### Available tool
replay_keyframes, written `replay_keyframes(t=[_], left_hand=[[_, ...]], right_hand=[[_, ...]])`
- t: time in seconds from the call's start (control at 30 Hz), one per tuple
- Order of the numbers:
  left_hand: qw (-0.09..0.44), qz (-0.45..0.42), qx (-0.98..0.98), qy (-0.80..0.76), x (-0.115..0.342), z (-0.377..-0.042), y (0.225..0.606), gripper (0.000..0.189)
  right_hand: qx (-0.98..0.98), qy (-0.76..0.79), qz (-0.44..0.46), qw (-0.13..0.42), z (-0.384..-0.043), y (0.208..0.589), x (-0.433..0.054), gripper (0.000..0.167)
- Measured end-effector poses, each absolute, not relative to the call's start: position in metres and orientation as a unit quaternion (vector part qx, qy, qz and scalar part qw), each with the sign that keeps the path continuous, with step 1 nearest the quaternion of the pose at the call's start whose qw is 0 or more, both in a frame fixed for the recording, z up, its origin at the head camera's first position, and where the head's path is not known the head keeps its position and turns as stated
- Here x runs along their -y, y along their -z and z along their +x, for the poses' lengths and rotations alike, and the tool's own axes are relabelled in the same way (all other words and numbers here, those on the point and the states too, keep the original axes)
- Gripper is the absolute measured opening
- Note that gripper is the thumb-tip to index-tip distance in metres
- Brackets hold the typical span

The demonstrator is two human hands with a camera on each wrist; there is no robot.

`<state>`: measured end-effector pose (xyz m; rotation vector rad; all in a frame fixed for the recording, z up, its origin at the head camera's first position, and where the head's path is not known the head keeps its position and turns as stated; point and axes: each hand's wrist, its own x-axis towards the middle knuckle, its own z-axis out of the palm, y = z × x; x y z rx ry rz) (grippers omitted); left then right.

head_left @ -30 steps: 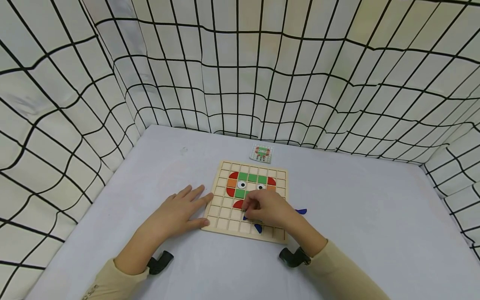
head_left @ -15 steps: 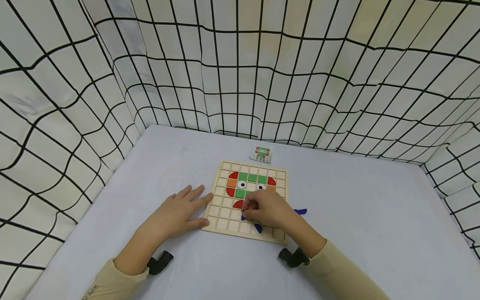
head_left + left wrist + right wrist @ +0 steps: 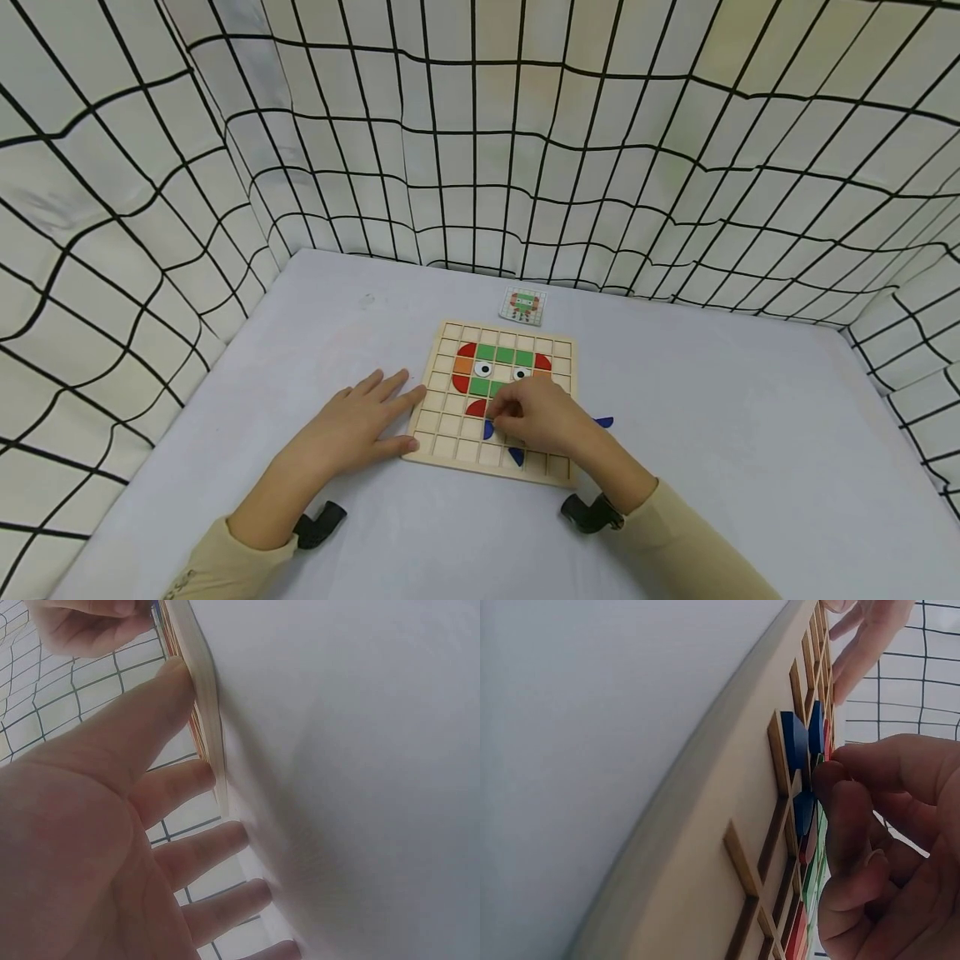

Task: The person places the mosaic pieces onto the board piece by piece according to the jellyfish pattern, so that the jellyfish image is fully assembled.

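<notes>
A wooden grid board lies on the table with red, green, orange and eye tiles set in it. My left hand is spread flat at its left side, thumb and a fingertip touching the edge. Over the lower middle of the board is my right hand, its fingers curled and thumb close to the index finger. Just left of those fingertips a rounded blue tile sits in a cell. A second blue tile lies nearer the front. The right wrist view shows another blue tile beside the fingers. Nothing shows between the fingertips.
Behind the board lies a small pattern card. More blue shows on the white table right of the board, partly hidden by the right arm. Black netting over white cloth encloses the table.
The right fingertips have shifted slightly right, away from the rounded blue tile, so more of it shows. My left hand and the board have stayed put.
</notes>
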<state>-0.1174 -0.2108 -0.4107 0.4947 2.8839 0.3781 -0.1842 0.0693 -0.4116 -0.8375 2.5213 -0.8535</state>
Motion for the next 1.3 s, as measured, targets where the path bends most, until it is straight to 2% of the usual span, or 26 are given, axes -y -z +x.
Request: replay_keyframes(t=[0.17, 0.7, 1.0, 1.3], left_hand=[[0.096, 0.168, -0.973, -0.126, 0.211, -0.117, 0.411, 0.073], [0.091, 0.172, -0.973, -0.127, 0.210, -0.118, 0.409, 0.072], [0.093, 0.166, -0.974, -0.123, 0.210, -0.117, 0.410, 0.073], [0.096, 0.162, -0.975, -0.123, 0.209, -0.117, 0.408, 0.073]], right_hand=[[-0.882, 0.313, -0.294, 0.192, -0.183, 0.413, -0.067, 0.010], [-0.892, 0.300, -0.287, 0.180, -0.182, 0.416, -0.061, 0.017], [-0.889, 0.355, -0.243, 0.159, -0.192, 0.409, -0.094, 0.009], [-0.874, 0.427, -0.174, 0.152, -0.200, 0.401, -0.142, 0.018]])
